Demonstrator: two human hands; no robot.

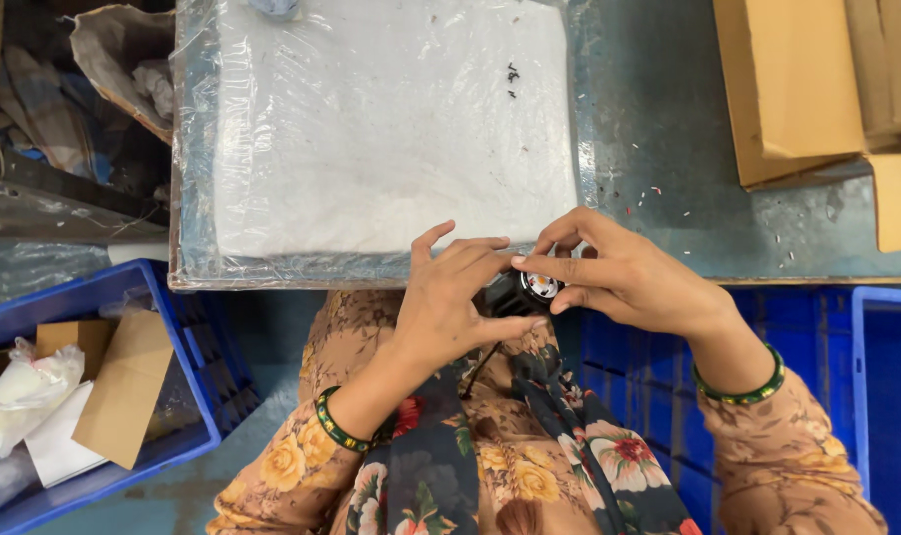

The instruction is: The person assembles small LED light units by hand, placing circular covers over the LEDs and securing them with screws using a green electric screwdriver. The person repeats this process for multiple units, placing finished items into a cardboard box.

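Pinching a small black motor [522,289] between both hands at the table edge [272,277]: left hand [450,302] curled round its body, right hand [619,277] fingertips closed on the silvery end facing right.

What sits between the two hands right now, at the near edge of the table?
In the head view, a small black round part with a white and metal face sits between the left hand and right hand, pinched by fingers of both.

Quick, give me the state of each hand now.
Left hand: closed around a small black part.
Right hand: fingers pinching the same part.
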